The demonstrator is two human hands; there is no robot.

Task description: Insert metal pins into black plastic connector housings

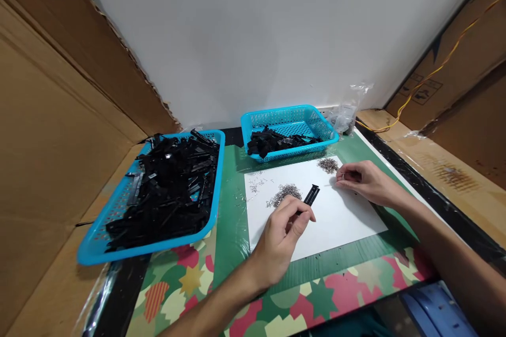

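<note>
Your left hand pinches black part, jutting past fingertips | your right hand nearly pinched beside metal pile, any hold unclear

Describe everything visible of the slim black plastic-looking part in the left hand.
The slim black plastic-looking part is long and straight, slightly shiny, with two parallel strips running lengthwise and a wider far end. The bare left hand grips it between thumb and fingers, hiding its near end. It slants away and to the right over the rectangular white sheet; whether it touches the sheet is unclear.
</note>
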